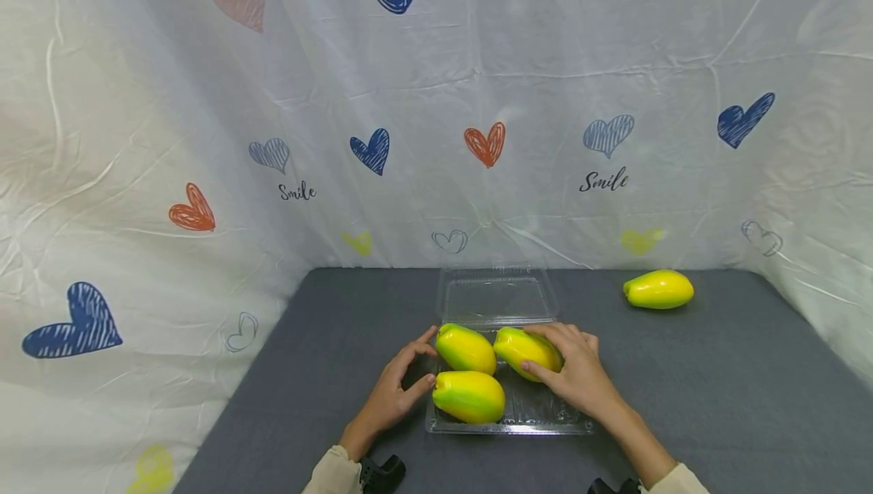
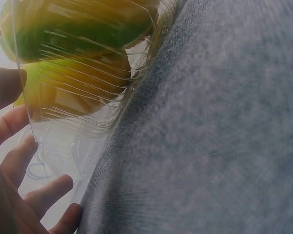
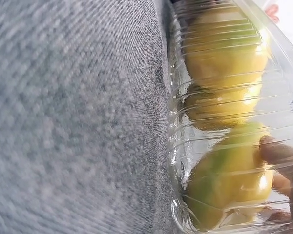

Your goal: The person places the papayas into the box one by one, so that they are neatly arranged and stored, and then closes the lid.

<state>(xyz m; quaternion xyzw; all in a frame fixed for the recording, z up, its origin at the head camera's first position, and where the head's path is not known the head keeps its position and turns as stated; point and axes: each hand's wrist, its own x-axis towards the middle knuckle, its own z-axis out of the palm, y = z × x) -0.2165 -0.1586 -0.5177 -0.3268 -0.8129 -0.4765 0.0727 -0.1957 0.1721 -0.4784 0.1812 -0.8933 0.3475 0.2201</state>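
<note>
A clear plastic clamshell box lies on the table with its lid folded back. Two yellow-green papayas sit in its left half: the rear papaya and the front papaya. My right hand holds a third papaya in the right rear part of the box, thumb in front and fingers over the back. At the box's left side is my left hand, fingers spread, with thumb and index tips right at the rim in the left wrist view. The box wall crosses the right wrist view.
Another papaya lies alone at the back right of the grey table. A white curtain printed with hearts hangs behind the table and along both sides. Dark wrist straps show at the bottom.
</note>
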